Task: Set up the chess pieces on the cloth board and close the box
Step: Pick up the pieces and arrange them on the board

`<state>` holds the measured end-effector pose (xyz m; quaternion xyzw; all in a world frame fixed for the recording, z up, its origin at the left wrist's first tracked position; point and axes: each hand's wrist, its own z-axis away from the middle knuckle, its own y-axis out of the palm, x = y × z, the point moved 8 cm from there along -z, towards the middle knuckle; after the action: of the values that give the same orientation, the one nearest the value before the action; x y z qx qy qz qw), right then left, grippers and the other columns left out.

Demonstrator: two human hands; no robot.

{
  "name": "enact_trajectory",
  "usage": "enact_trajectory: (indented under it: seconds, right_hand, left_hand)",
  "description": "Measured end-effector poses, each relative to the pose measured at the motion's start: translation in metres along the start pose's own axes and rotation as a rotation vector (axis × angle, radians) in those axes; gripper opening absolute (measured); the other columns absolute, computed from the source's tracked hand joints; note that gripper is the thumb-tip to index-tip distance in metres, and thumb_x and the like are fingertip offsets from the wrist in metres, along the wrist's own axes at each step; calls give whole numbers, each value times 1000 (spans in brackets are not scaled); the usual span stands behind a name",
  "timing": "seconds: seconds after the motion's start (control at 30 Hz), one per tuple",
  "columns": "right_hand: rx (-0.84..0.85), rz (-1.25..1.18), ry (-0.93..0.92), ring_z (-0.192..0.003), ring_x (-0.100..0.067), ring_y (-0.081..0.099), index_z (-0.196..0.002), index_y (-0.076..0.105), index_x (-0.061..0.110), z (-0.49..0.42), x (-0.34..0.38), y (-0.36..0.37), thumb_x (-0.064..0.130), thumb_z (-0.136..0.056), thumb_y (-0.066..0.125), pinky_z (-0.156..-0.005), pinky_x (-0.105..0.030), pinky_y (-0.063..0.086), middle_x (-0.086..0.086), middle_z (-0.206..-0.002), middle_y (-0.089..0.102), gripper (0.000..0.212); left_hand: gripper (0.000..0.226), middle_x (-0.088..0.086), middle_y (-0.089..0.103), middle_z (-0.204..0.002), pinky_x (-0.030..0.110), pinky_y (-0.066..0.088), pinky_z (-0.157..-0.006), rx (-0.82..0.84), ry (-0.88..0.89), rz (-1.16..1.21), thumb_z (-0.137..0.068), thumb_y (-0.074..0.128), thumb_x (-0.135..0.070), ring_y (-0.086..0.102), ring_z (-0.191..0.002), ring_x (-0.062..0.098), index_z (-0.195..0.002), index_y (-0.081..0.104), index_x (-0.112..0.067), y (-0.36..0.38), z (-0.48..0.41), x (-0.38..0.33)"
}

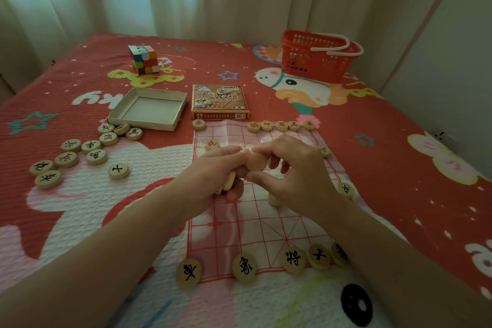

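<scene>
With the cloth board (266,224) taken as the dial and twelve pointing away from the person, both hands meet just above its middle. The right hand (290,168) pinches a plain-faced wooden disc (256,162) between thumb and forefinger. The left hand (213,170) is curled round a small stack of pieces (230,181) held on edge, and its fingertips reach the disc as well. From this angle it is hard to say whether they bear any of its weight.

Along the twelve o'clock edge lies a row of red-lettered pieces (281,126). Along the six o'clock edge lies a row of black-lettered pieces (293,259). A few single pieces sit near the board's side edges.

At eleven o'clock the box tray (173,114) sits open side up, showing only its bare grey floor. The printed box lid (220,101) lies just beside it at twelve, face up, near the board's far edge. Loose pieces (91,146) are scattered on the bedspread (80,75) from ten to nine o'clock, the nearest touching the tray's wall.

At one o'clock, well apart, stands a red mesh basket (316,61) with white handles; what it holds cannot be told. A coloured puzzle cube (144,59) stands far off at eleven.
</scene>
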<state>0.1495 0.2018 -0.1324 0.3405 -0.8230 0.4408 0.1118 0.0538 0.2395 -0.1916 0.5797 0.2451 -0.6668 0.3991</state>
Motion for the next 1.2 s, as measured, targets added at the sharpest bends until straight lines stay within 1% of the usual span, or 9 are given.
enact_trajectory:
  seconds: [0.2,0.3,0.4,0.57,0.67,0.77,0.9,1.03,1.2]
  right_hand:
    - [111,-63,-15,-80,11,50,-115,63,9,1,-5,4,31,-74,65,-71,-6,39,17,-88,55,47]
    - [188,-80,-23,-92,19,48,-129,51,10,3,-5,6,27,-79,63,-83,-5,38,14,-102,58,54]
    - [208,-113,15,-95,16,51,-135,43,16,4,-9,8,21,-79,62,-83,-6,40,15,-109,59,58]
    - [52,-61,15,-84,-4,55,-102,63,14,1,-7,-5,45,-66,67,-69,-7,40,8,-91,64,48]
    - [-37,24,-41,-72,-2,47,-87,66,12,1,-3,-10,43,-63,71,-65,-5,37,5,-78,59,39]
    - [-44,10,-60,-70,1,46,-88,68,13,1,-3,-11,31,-68,74,-63,-5,37,10,-75,55,28]
    - [-25,-24,45,-73,5,50,-93,70,14,-1,-17,-12,17,-69,72,-61,-10,42,21,-78,54,25]
    - [34,22,205,-77,-7,58,-105,68,14,-11,-46,-19,16,-74,72,-66,-12,41,8,-86,63,31]
    - [45,227,279,-79,-14,55,-112,65,14,-25,-82,-35,13,-80,67,-70,-19,42,3,-92,63,32]
  left_hand:
    - [26,5,61,-73,19,23,-36,71,36,-91,-92,47,-28,36,-36,9,-90,63,-8,0,-2,-3]
    - [24,4,61,-71,16,26,-35,70,59,-135,-91,49,-22,35,-36,8,-82,62,-5,-1,-2,-6]
    - [22,3,63,-65,16,26,-35,62,54,-87,-90,50,-16,35,-34,7,-76,62,-4,-2,-2,-6]
    - [21,1,62,-62,16,26,-34,28,40,-32,-89,51,-15,35,-34,7,-77,65,-5,-3,-2,-4]
    - [18,0,62,-61,16,25,-34,44,35,-38,-82,56,-18,35,-34,7,-73,65,-5,0,-1,-4]
    - [20,2,61,-61,17,23,-35,51,22,-68,-77,59,-22,34,-34,7,-73,64,-3,0,0,-3]
    - [20,0,56,-58,18,20,-35,-115,-7,-12,-89,53,-15,33,-35,7,-78,67,-5,-20,-5,-5]
    - [22,-2,46,-51,12,19,-32,-334,-103,324,-89,47,-13,32,-32,5,-73,60,-5,-49,-7,2]
    - [22,0,46,-50,9,25,-33,-444,-163,544,-88,43,-12,37,-33,5,-72,56,-5,-61,-7,11]
